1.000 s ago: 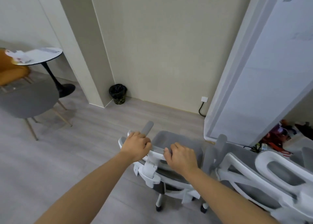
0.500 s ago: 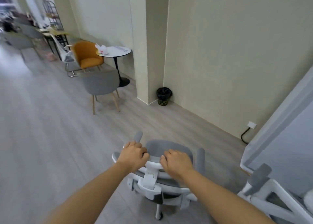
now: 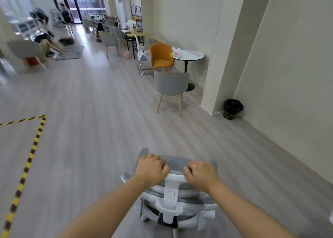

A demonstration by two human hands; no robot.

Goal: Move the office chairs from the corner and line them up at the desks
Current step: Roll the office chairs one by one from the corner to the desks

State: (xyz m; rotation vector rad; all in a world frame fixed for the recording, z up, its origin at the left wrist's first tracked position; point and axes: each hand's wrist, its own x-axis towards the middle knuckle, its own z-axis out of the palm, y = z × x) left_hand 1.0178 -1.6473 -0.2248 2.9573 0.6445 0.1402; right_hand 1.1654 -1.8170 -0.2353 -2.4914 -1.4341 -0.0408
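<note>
A white-framed office chair [image 3: 173, 200] with grey mesh stands right in front of me on the wood floor, its back toward me. My left hand [image 3: 151, 169] grips the left side of the backrest's top rail. My right hand [image 3: 201, 173] grips the same rail on the right. The seat shows beyond my knuckles and the wheels are out of sight. Far down the room a yellow-topped desk [image 3: 134, 33] stands by the right wall with grey chairs around it.
A grey wooden-legged chair [image 3: 171, 86], an orange chair [image 3: 161, 57] and a round white table [image 3: 187, 55] stand ahead right. A black bin [image 3: 232, 109] sits beside the pillar. Yellow-black floor tape [image 3: 29, 158] runs at left. A person [image 3: 48, 43] crouches far left.
The chair and my view have swung left, away from the corner and the other office chairs, toward the long room. Both hands keep their grip on the backrest.
</note>
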